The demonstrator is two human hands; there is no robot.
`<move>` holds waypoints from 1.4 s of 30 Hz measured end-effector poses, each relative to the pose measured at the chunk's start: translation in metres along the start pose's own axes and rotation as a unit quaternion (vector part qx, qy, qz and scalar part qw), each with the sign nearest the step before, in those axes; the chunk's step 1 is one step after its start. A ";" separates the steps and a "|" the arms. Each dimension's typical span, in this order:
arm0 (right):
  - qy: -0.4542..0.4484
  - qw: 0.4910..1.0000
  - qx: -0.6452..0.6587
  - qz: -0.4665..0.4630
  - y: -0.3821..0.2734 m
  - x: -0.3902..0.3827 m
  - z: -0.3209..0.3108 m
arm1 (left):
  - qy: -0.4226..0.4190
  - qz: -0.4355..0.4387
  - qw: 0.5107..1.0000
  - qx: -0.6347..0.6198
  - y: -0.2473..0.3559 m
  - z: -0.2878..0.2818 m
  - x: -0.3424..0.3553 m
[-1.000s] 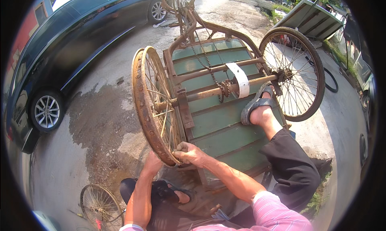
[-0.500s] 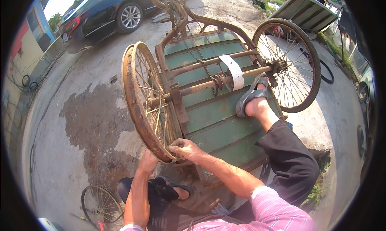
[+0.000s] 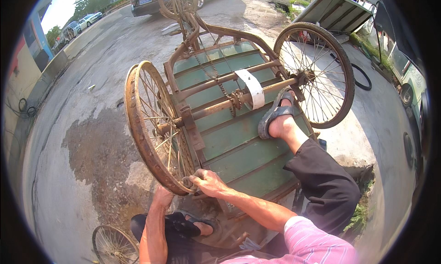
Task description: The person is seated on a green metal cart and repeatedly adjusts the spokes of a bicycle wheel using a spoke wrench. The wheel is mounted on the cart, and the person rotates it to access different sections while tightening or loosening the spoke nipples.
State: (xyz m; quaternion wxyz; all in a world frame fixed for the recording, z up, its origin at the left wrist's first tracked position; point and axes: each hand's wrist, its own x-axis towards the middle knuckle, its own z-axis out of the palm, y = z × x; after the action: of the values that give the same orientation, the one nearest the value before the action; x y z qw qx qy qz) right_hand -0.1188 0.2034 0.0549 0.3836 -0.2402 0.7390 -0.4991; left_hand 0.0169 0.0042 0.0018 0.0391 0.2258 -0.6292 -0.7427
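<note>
A rusty, tyreless wheel rim [image 3: 134, 121] with spokes stands on the left end of the axle of an upturned cargo tricycle. My right hand [image 3: 207, 182] is closed at the rim's lower inner side, fingertips bent together beside the spoke ends; what they pinch is too small to make out. My left hand [image 3: 163, 196] is against the rim's lower outer side, its fingers hidden behind the rim. My sandalled right foot [image 3: 278, 119] rests on the green slatted cart bed [image 3: 239, 147], near the axle [image 3: 216, 109].
A tyred wheel [image 3: 347, 98] stands at the axle's right end. A chain [image 3: 216, 75] and a white curved guard [image 3: 253, 92] lie around the middle. A loose spoked wheel [image 3: 112, 245] is on the ground at lower left. A black car [image 3: 151, 4] is beyond the cart.
The black car has moved away up and to the right. The view has shifted, so the cart sits slightly farther left. Both hands remain at the rim's lower edge, with the right fingers slightly shifted.
</note>
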 end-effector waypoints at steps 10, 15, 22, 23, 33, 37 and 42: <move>-0.050 0.997 0.059 -0.012 -0.001 0.001 0.000 | -0.056 -0.069 0.986 -0.140 -0.009 0.004 0.002; -0.080 0.992 0.096 -0.010 -0.013 0.003 0.005 | -0.052 -0.076 0.987 -0.132 -0.033 -0.005 0.005; -0.097 0.992 0.059 -0.055 -0.018 0.005 -0.001 | -0.015 -0.062 0.986 -0.152 -0.007 0.016 -0.005; -0.111 0.991 0.043 -0.069 -0.015 0.010 -0.003 | -0.012 -0.065 0.987 -0.147 -0.004 0.018 -0.006; -0.045 0.993 -0.108 0.006 -0.025 0.021 0.003 | 0.011 -0.079 0.990 -0.119 0.000 0.009 -0.003; -0.056 0.991 -0.120 0.005 -0.020 0.024 0.005 | 0.037 -0.092 0.982 -0.164 0.012 0.015 -0.010; -0.120 0.991 0.023 0.051 0.001 0.029 -0.006 | 0.021 -0.085 0.987 -0.134 0.012 0.012 -0.007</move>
State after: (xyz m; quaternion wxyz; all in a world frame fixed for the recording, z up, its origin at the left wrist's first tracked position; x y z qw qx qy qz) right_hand -0.1409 0.1863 0.0458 0.5003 -0.2513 0.6871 -0.4631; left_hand 0.0159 0.0151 0.0160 0.0189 0.2865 -0.5015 -0.8161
